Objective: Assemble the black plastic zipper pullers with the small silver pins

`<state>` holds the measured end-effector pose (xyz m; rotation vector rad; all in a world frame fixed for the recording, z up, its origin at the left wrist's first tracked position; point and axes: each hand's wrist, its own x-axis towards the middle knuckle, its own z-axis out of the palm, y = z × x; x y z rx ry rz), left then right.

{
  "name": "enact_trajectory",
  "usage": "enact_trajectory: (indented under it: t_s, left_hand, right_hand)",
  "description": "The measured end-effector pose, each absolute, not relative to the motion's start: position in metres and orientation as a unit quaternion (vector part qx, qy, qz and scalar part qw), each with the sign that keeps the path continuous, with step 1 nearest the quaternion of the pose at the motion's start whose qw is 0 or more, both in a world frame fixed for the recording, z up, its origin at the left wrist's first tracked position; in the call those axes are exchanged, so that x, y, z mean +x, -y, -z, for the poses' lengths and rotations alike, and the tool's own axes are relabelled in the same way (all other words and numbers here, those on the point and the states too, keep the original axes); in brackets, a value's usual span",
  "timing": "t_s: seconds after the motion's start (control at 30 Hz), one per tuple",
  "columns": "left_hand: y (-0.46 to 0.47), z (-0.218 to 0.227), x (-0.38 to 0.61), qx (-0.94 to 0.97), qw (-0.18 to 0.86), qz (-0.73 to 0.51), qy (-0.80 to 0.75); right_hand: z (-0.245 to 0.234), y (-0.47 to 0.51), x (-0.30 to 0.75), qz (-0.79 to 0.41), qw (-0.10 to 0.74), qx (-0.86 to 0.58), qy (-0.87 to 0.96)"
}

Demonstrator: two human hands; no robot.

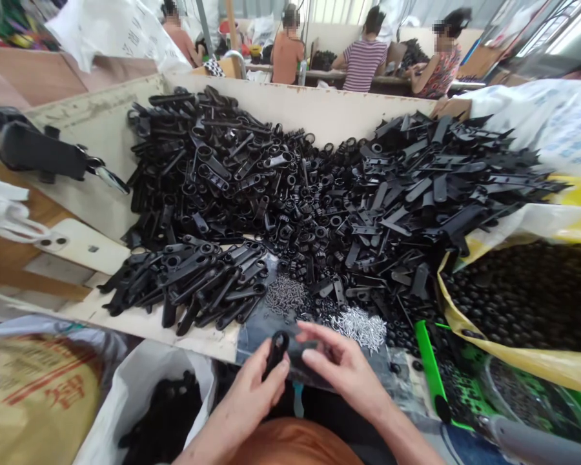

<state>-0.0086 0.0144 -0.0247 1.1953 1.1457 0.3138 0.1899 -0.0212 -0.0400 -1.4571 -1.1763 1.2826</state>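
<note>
My left hand (256, 387) is closed on a black plastic handle piece (275, 349) with a ring at its top end, held upright near the table's front edge. My right hand (341, 365) hovers just right of it, fingers curled toward the piece; whether it pinches a small part I cannot make out. Just beyond the hands lie two small heaps of silvery screws (361, 323) on a clear plastic sheet (252, 329). A big heap of black plastic handles and rings (310, 194) covers the white tabletop (101, 135).
A yellow sack of small black round parts (527, 297) sits right. A white bag with black pieces (159, 407) is below left, beside a brown printed sack (39, 394). A phone (77, 242) lies at left. Several people work at a far table (363, 64). A green tray edge (428, 368) is near right.
</note>
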Motion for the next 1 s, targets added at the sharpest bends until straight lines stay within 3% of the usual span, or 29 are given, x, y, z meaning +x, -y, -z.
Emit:
enact_trajectory:
  t_s: [0.13, 0.37, 0.57, 0.77, 1.0]
  left_hand:
    - [-0.042, 0.034, 0.001, 0.758, 0.320, -0.100, -0.560]
    - [-0.060, 0.052, 0.018, 0.813, 0.238, -0.058, -0.529]
    - [-0.060, 0.057, 0.005, 0.798, 0.244, -0.099, -0.543]
    - [-0.049, 0.055, -0.011, 0.754, 0.306, -0.158, -0.559]
    - [-0.036, 0.042, -0.004, 0.548, 0.556, -0.239, -0.578]
  right_hand:
    - [0.050, 0.020, 0.200, -0.443, 0.467, -0.657, 0.392]
    - [0.050, 0.018, 0.203, -0.370, 0.426, -0.681, 0.467]
    - [0.054, 0.006, 0.190, -0.269, 0.330, -0.683, 0.593]
    - [0.063, -0.009, 0.174, -0.254, 0.330, -0.700, 0.580]
    - [0.056, -0.005, 0.175, -0.329, 0.378, -0.684, 0.530]
